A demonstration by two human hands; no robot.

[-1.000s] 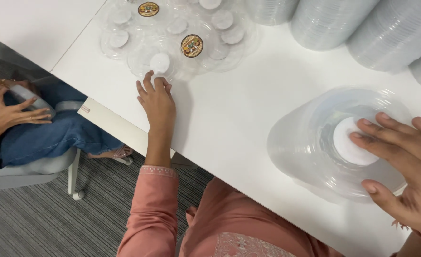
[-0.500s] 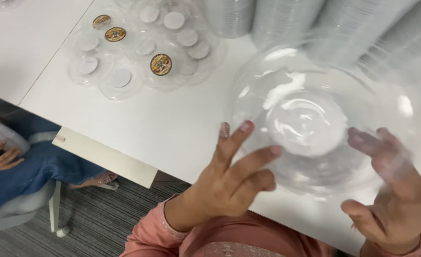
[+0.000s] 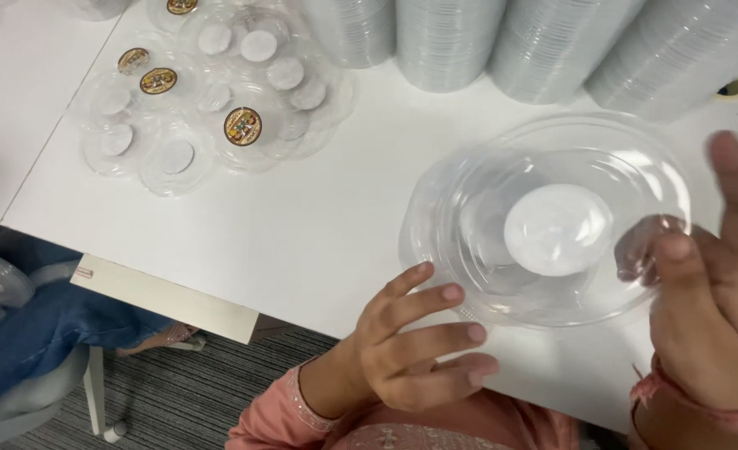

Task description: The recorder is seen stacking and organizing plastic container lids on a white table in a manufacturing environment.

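Since half a second ago your left hand (image 3: 415, 350) has come off the clear plastic lid (image 3: 552, 221) and dropped toward the near table edge, and a white round sticker (image 3: 558, 229) now shows at the lid's centre. That left hand is open, fingers spread and loosely curled, holding nothing, with its fingertips just beside the lid's near-left rim. Your right hand (image 3: 710, 308) is raised at the lid's right side; the thumb and one finger pinch the rim there while the other fingers point up and away. The lid sits over the white table (image 3: 319, 225), near its front edge; whether it rests flat or is lifted slightly, I cannot tell.

At the far left lies a spread of smaller clear lids (image 3: 210, 108), most with white discs, a few with coloured round labels. Tall stacks of clear lids (image 3: 544, 42) line the back.
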